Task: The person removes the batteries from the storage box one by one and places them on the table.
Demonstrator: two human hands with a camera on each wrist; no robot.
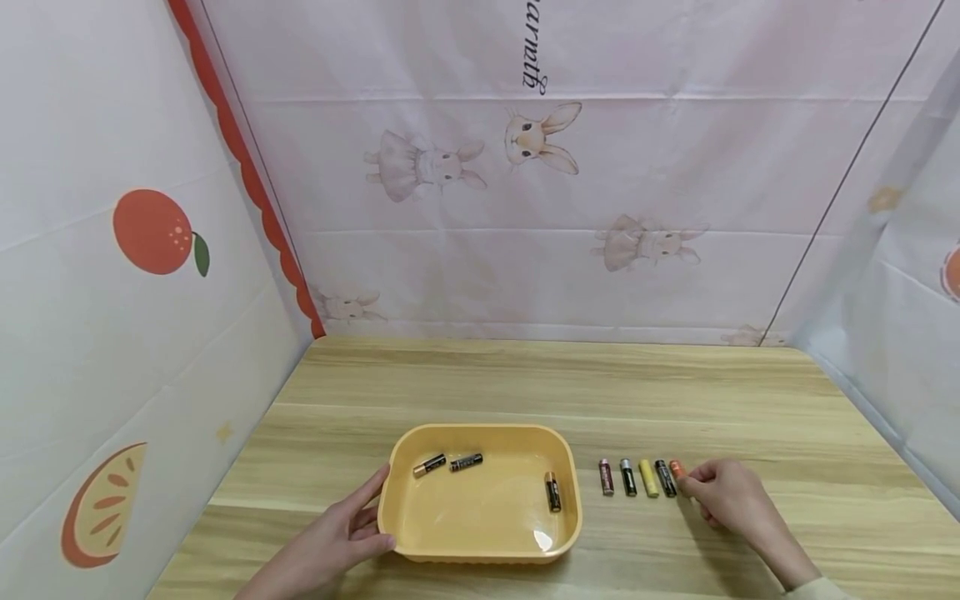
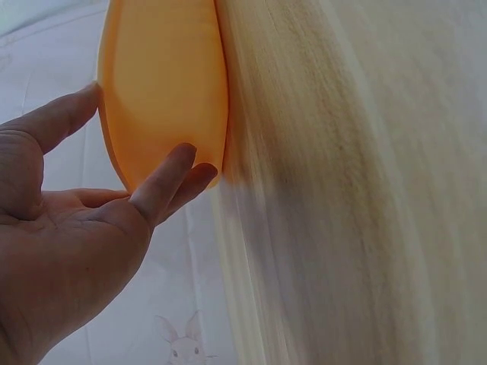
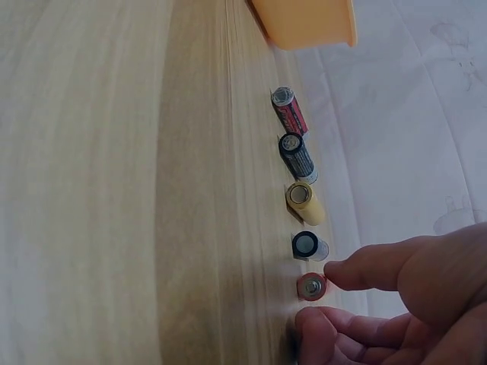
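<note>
My left hand point(image 1: 348, 529) rests against the left end of the yellow plastic tray point(image 1: 480, 554), its thumb and spread fingers touching the rim and wall. Inside the tray lie a battery point(image 1: 430, 466) and another battery point(image 1: 467, 462) at the upper left, and a third battery point(image 1: 553, 492) at the right. To the tray's right, my right hand point(image 1: 731, 496) pinches an orange battery point(image 3: 312, 287) between thumb and forefinger. It ends a row with a dark red battery point(image 1: 607, 477), a black, silver-ended battery point(image 1: 628, 478), a yellow battery point(image 1: 648, 479) and a black battery point(image 1: 665, 478).
A wood-grain table point(image 1: 555, 379) carries the tray and the battery row. Behind it hangs a pale curtain point(image 1: 480, 275) printed with rabbits. Another printed sheet point(image 1: 75, 333) with fruit pictures closes off the left side.
</note>
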